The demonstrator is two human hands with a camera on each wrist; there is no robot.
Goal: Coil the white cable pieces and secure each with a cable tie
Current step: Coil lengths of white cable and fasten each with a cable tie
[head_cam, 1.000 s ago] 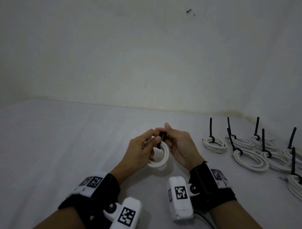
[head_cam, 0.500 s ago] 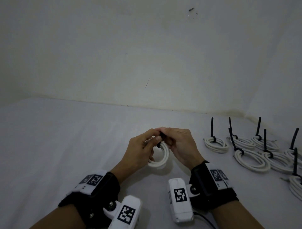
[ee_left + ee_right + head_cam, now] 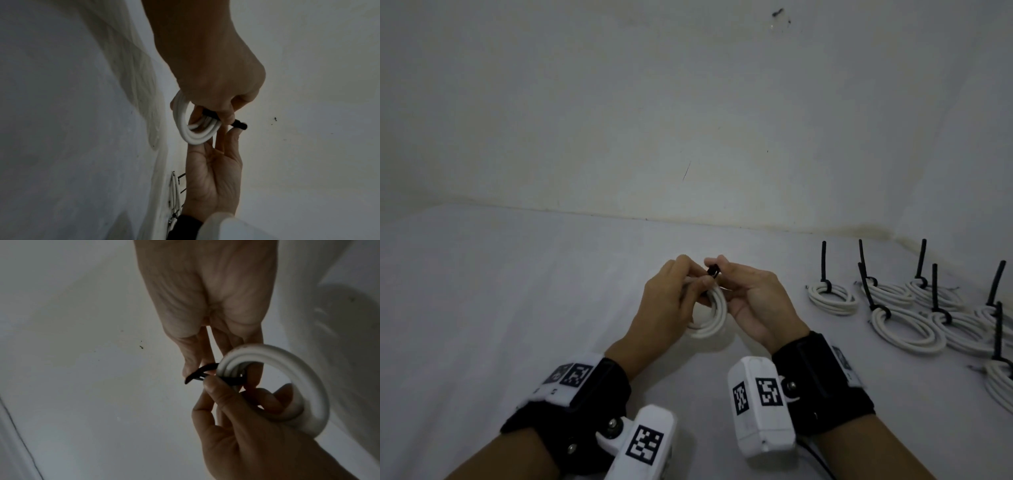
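A person's two bare hands meet over a white desk [image 3: 500, 308], seen from a head camera, with a plain white wall [image 3: 654, 120] behind.

The left hand [image 3: 666, 303], at about 7 o'clock from the centre of the scene, grasps a small coil of white cable [image 3: 710, 317]. Its lower fingers curl through the ring of the coil, and its thumb and forefinger press at the coil's top. In the right wrist view the coil [image 3: 292, 379] hangs from those fingers as several stacked loops, clear of the desk.

A black cable tie [image 3: 713, 271] wraps the top of the coil, at 12 o'clock on the ring. In the left wrist view the tie [image 3: 224, 119] pokes out past the left thumb.

The right hand [image 3: 755, 308], at about 5 o'clock from centre, pinches the free end of the tie between thumb and forefinger; its other fingers are loosely extended beside the coil.

Both wrists wear black straps carrying white camera blocks with square black-and-white markers.

Far right, at 3 o'clock, a group of finished coils [image 3: 904, 329] lies flat on the desk, each bound by a black tie whose tail stands upright.
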